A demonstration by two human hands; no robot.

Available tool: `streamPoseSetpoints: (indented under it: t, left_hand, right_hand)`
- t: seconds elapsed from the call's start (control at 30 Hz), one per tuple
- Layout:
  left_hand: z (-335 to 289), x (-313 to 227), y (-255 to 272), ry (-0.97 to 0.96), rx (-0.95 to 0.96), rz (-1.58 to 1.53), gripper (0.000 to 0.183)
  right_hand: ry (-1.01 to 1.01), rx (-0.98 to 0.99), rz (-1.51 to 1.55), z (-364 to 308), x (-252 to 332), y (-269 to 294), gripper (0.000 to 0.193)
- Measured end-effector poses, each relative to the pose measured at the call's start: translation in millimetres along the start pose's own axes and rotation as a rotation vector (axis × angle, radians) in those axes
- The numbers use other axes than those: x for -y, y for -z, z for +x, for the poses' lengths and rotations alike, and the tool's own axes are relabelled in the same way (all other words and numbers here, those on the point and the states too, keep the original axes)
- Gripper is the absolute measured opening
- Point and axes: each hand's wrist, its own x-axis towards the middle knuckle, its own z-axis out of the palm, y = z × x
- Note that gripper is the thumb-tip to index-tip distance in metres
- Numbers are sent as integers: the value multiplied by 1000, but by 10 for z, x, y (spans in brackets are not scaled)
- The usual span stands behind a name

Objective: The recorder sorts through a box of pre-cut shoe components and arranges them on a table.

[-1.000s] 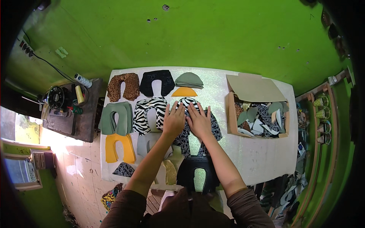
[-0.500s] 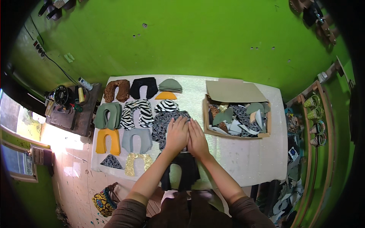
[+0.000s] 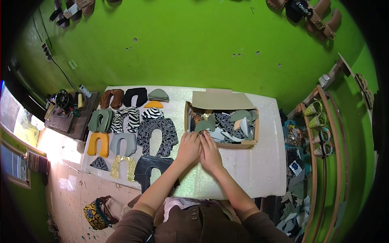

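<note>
My left hand and my right hand are side by side at the front left corner of an open cardboard box. Their fingers stretch forward, with the fingertips close together over the box's front rim. I make out nothing held in either hand; the space under the palms is hidden. Inside the box lie mixed scraps, among them a green piece just beyond my fingertips. Left of my hands rest a grey-black patterned U-shaped piece and a black U-shaped stack, partly behind my left forearm.
Further left on the white table are U-shaped zebra-print, mustard, grey and gold pieces. A sewing machine stands beyond the table's left end. Shoes hang on a wooden rack at right.
My view and my hands have shifted right along the table. My hands have left the grey-black patterned piece, now uncovered, and are at the box's front left corner.
</note>
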Motion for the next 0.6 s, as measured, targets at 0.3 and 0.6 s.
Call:
streamPoseSetpoints:
  t: [0.3,0.6]
  left_hand:
    - [20,-146,-158,-41,90,49,37]
    - [21,-167,-242,-12,138,65,47]
  right_hand:
    - [-57,56,50,-168,-282,232,42]
    - [-87,23,258,-114,-537,316,31]
